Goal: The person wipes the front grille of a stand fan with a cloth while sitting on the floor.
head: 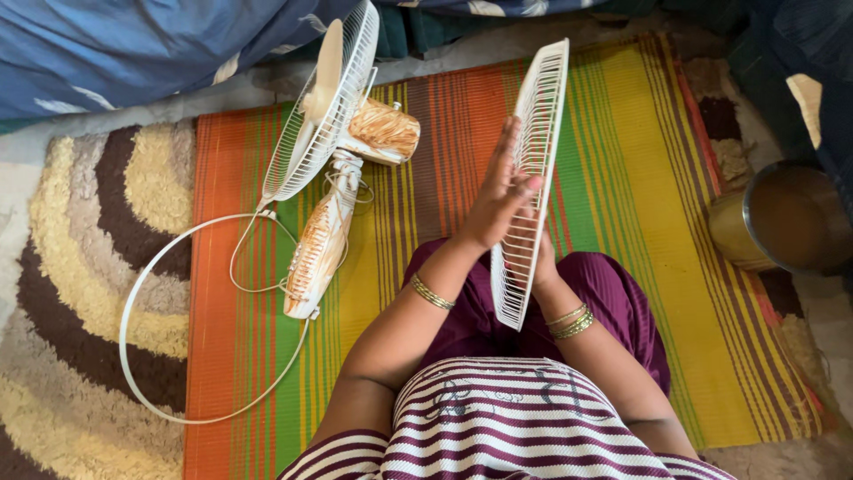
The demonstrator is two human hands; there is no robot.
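Seen from above, at centre frame: white wire fan guard (531, 178), detached, held on edge and nearly upright, running from upper right of centre down toward the lap.

Left hand (499, 194): flat against the guard's near face, fingers extended and pressed on the wires, not curled round them; gold bangle at the wrist.

Right hand (544, 267): mostly hidden behind the guard's lower part, touching it from the far side; finger position cannot be told; gold bangles at the wrist.

Upper left of centre: table fan (342, 142) lying on its side, rear guard and pale blade in place, wood-patterned motor housing and neck. Thin white ring (133, 293) on the floor at left, curving from beside the fan down to lower left, well apart from both hands. White cord looped just beside the fan's neck.

Beneath everything: striped mat (640, 222) in orange, yellow and green. Far left: shaggy rug (71, 222) with brown and cream arcs. Right edge: metal pot (786, 218). Top left: blue cloth (133, 44).
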